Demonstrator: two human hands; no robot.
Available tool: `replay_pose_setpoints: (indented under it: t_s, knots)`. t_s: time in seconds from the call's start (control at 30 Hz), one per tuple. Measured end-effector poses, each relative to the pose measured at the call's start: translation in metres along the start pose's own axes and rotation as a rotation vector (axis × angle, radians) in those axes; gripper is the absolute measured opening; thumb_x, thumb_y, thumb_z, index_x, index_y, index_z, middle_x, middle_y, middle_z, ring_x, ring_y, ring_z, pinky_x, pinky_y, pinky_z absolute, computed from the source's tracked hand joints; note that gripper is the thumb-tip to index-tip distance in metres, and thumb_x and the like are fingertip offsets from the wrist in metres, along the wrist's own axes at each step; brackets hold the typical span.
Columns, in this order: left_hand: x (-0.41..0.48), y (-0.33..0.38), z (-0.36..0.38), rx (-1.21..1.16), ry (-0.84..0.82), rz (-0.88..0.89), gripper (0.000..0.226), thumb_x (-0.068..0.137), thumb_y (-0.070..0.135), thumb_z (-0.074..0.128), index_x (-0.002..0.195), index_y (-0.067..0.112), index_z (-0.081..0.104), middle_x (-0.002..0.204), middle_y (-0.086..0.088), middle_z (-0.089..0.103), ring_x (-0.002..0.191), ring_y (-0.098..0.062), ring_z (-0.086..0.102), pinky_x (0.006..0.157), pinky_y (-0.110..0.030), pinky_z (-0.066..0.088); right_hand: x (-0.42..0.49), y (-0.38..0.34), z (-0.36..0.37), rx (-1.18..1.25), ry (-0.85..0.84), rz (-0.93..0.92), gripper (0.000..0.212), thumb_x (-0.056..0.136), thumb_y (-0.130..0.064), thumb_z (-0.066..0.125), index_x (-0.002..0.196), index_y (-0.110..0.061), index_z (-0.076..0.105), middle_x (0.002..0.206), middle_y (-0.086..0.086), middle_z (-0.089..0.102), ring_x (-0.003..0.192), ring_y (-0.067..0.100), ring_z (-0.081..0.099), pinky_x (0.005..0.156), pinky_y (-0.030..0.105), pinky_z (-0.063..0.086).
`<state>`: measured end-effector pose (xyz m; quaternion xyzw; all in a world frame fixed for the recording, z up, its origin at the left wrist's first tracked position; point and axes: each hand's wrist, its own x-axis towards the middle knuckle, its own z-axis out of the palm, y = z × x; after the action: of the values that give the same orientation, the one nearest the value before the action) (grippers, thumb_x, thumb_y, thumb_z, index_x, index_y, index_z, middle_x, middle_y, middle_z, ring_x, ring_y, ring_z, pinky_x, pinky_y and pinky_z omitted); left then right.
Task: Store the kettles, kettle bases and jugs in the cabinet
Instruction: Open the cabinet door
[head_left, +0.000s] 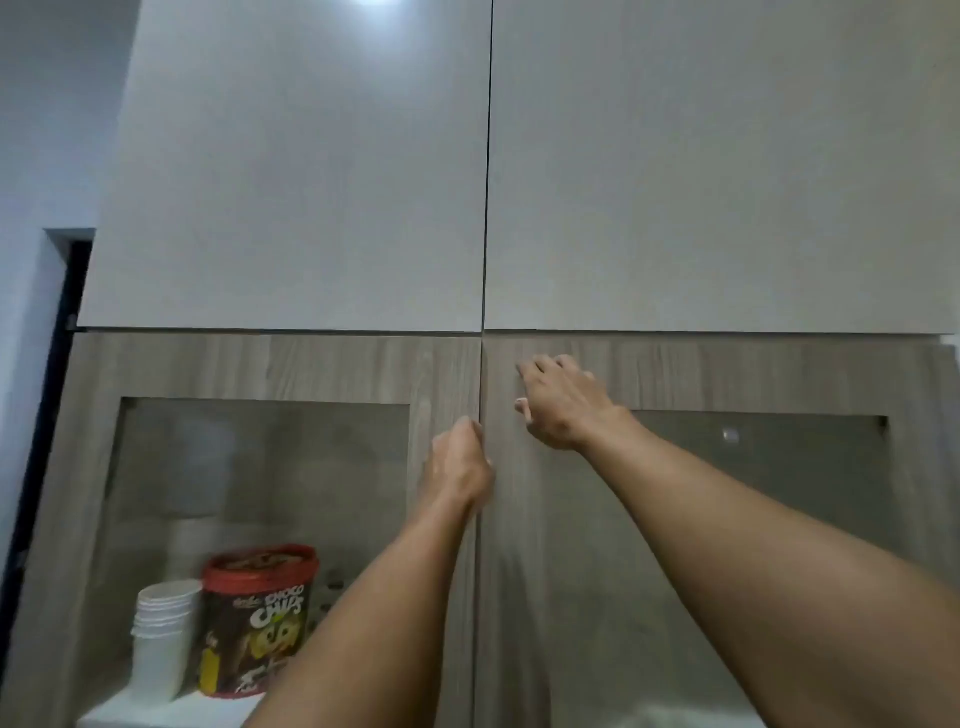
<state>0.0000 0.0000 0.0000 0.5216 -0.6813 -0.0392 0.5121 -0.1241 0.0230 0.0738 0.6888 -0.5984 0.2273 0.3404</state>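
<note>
No kettle, kettle base or jug is in view. Two wood-grain cabinet doors with glass panes fill the lower half of the head view. They are the left door (270, 364) and the right door (727, 374), and they meet at a centre seam. My left hand (457, 462) is curled at that seam, its fingers hooked on the left door's inner edge and hidden from view. Higher up, my right hand (561, 405) rests on the right door's frame with its fingers spread and holds nothing.
Behind the left glass pane stand a stack of white paper cups (161, 634) and a red Choco Chips tub (260, 618) on a white shelf. Two pale flat doors (311, 182) sit shut above. A dark doorway (57, 389) lies at the far left.
</note>
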Motion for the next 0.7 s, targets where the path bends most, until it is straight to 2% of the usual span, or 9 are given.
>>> replay_pose_setpoints:
  t_s: [0.1, 0.2, 0.27, 0.37, 0.43, 0.5, 0.6, 0.7]
  knots:
    - [0.027, 0.002, 0.018, -0.083, 0.071, -0.066, 0.033, 0.094, 0.005, 0.056, 0.123, 0.019, 0.062, 0.118, -0.006, 0.066, 0.106, -0.024, 0.063, 0.091, -0.035, 0.053, 0.032, 0.004, 0.013, -0.042, 0.031, -0.024, 0.052, 0.096, -0.027, 0.058, 0.142, -0.012, 0.040, 0.150, 0.009, 0.041, 0.142, 0.031, 0.034, 0.112, 0.050, 0.035]
    - [0.044, 0.003, 0.027, -0.140, 0.123, -0.081, 0.028, 0.090, 0.006, 0.064, 0.115, 0.018, 0.066, 0.112, -0.005, 0.069, 0.104, -0.024, 0.065, 0.083, -0.028, 0.049, 0.057, 0.002, 0.024, -0.051, -0.016, -0.037, 0.080, 0.090, -0.029, 0.069, 0.153, -0.009, 0.023, 0.161, 0.010, 0.025, 0.151, 0.032, 0.020, 0.120, 0.053, 0.023]
    - [0.052, 0.001, 0.032, -0.161, 0.158, -0.088, 0.020, 0.088, 0.008, 0.067, 0.103, 0.020, 0.064, 0.103, -0.003, 0.068, 0.096, -0.023, 0.065, 0.082, -0.030, 0.053, 0.067, 0.003, 0.029, -0.063, 0.005, -0.038, 0.092, 0.082, -0.028, 0.077, 0.153, -0.009, 0.022, 0.156, 0.009, 0.030, 0.147, 0.032, 0.026, 0.119, 0.052, 0.025]
    - [0.061, 0.002, 0.036, -0.208, 0.184, -0.121, 0.017, 0.086, 0.007, 0.067, 0.092, 0.020, 0.058, 0.093, -0.001, 0.064, 0.089, -0.021, 0.064, 0.080, -0.037, 0.056, 0.074, 0.002, 0.030, -0.081, 0.058, -0.035, 0.087, 0.076, -0.027, 0.081, 0.147, -0.012, 0.032, 0.147, 0.007, 0.040, 0.138, 0.029, 0.038, 0.114, 0.049, 0.033]
    - [0.058, 0.005, 0.036, -0.229, 0.180, -0.133, 0.019, 0.084, 0.010, 0.070, 0.093, 0.020, 0.056, 0.095, -0.002, 0.063, 0.088, -0.021, 0.062, 0.074, -0.035, 0.053, 0.071, -0.001, 0.027, -0.058, 0.075, -0.004, 0.078, 0.079, -0.025, 0.078, 0.143, -0.015, 0.036, 0.144, 0.006, 0.043, 0.135, 0.027, 0.041, 0.108, 0.048, 0.037]
    - [0.049, 0.007, 0.034, -0.246, 0.150, -0.135, 0.032, 0.080, 0.018, 0.077, 0.100, 0.019, 0.052, 0.103, -0.004, 0.060, 0.090, -0.021, 0.059, 0.071, -0.033, 0.048, 0.065, -0.007, 0.020, -0.025, 0.077, 0.031, 0.070, 0.081, -0.023, 0.075, 0.140, -0.016, 0.039, 0.142, 0.005, 0.044, 0.133, 0.026, 0.043, 0.103, 0.048, 0.039]
    - [0.034, 0.009, 0.028, -0.233, 0.117, -0.168, 0.054, 0.078, 0.026, 0.081, 0.117, 0.017, 0.044, 0.119, -0.008, 0.051, 0.109, -0.029, 0.055, 0.083, -0.038, 0.047, 0.054, -0.013, 0.002, 0.012, 0.056, 0.042, 0.066, 0.082, -0.024, 0.074, 0.139, -0.016, 0.041, 0.141, 0.006, 0.045, 0.132, 0.028, 0.044, 0.102, 0.048, 0.040]
    - [0.017, 0.010, 0.016, -0.285, 0.024, -0.199, 0.058, 0.083, 0.029, 0.077, 0.128, 0.013, 0.044, 0.129, -0.010, 0.055, 0.117, -0.031, 0.056, 0.089, -0.037, 0.047, 0.033, -0.019, -0.018, 0.063, 0.067, 0.048, 0.064, 0.081, -0.023, 0.070, 0.138, -0.015, 0.041, 0.140, 0.006, 0.045, 0.131, 0.029, 0.044, 0.102, 0.049, 0.040]
